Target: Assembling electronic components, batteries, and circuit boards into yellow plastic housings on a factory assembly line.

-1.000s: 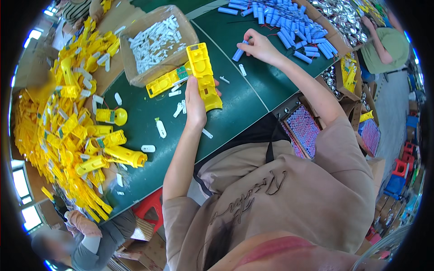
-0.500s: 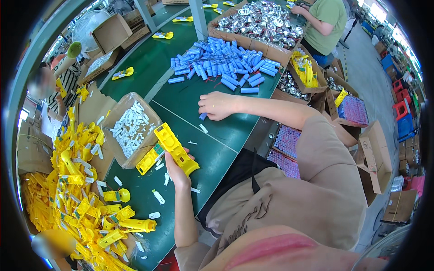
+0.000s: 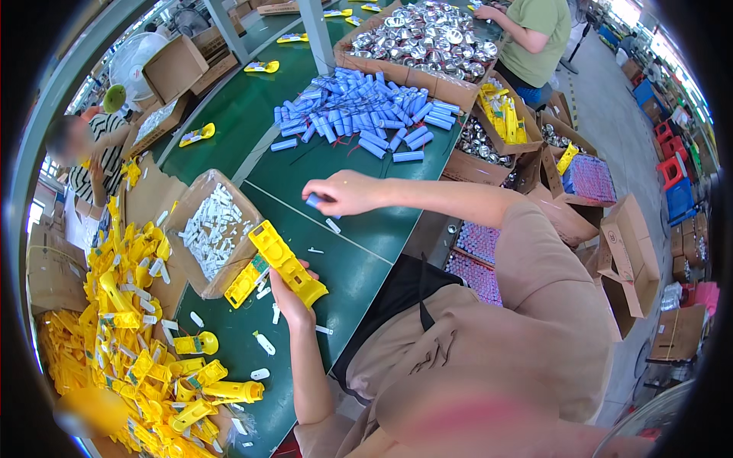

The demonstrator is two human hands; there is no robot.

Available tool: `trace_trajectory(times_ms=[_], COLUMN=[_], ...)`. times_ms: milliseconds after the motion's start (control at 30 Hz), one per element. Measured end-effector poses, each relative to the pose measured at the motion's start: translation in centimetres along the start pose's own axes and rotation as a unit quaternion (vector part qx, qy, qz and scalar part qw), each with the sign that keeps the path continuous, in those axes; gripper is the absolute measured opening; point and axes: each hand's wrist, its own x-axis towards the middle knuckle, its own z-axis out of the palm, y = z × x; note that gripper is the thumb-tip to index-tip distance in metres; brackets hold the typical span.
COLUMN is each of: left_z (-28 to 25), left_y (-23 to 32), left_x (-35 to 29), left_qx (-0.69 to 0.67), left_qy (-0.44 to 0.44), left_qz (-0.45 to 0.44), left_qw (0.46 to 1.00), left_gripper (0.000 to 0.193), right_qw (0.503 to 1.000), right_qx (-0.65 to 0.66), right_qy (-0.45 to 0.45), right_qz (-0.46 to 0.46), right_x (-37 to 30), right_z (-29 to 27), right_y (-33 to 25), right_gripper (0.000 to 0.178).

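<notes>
My left hand [image 3: 292, 299] is closed round a long yellow plastic flashlight housing [image 3: 284, 259], hollow side up. Against its left side is another yellow piece with a green circuit board [image 3: 243, 282]; I cannot tell if the two are joined. My right hand [image 3: 347, 191] pinches a blue cylindrical battery [image 3: 314, 200] above the green table. Its fingers cover part of the battery. Beyond that hand lies a heap of blue batteries [image 3: 347, 111] with thin wires. A box of small white plastic pieces [image 3: 212, 229] stands left of the held housing.
Yellow housings [image 3: 126, 320] are heaped along the left. Loose white pieces [image 3: 264, 343] dot the green table [image 3: 366, 267]. At the far end stands a carton of shiny reflector cups [image 3: 427, 42]. Cartons [image 3: 630, 259] line the right side. Two other people work nearby.
My right hand has moved left, toward the yellow housing, carrying the battery. My left hand still holds the housing, and the whole view has shifted slightly.
</notes>
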Motion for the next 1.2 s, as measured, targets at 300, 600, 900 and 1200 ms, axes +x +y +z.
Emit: trace_trajectory(times_ms=[300,600,900,1200], left_z=[-0.2,0.1,-0.6,-0.6], left_y=[-0.4,-0.6,-1.7,0.0], left_x=[0.1,-0.4,0.3,0.4], left_qx=[-0.005,-0.005,0.017,-0.019], left_qy=[-0.001,-0.004,0.011,-0.059], left_qz=[0.0,-0.01,0.046,0.135], left_qw=[1.0,1.0,0.999,0.989], left_gripper=[0.041,0.041,0.042,0.035], right_qw=[0.968,0.979,0.984,0.974], right_qx=[0.252,0.199,0.148,0.188], right_qy=[0.017,0.004,0.09,0.124], right_qz=[0.013,0.051,0.052,0.021], right_x=[1.4,1.5,2.0,2.6], right_z=[3.6,5.5,8.3,7.7], right_y=[-4.7,-7.5,-6.5,-8.5], right_gripper=[0.026,0.023,0.025,0.022])
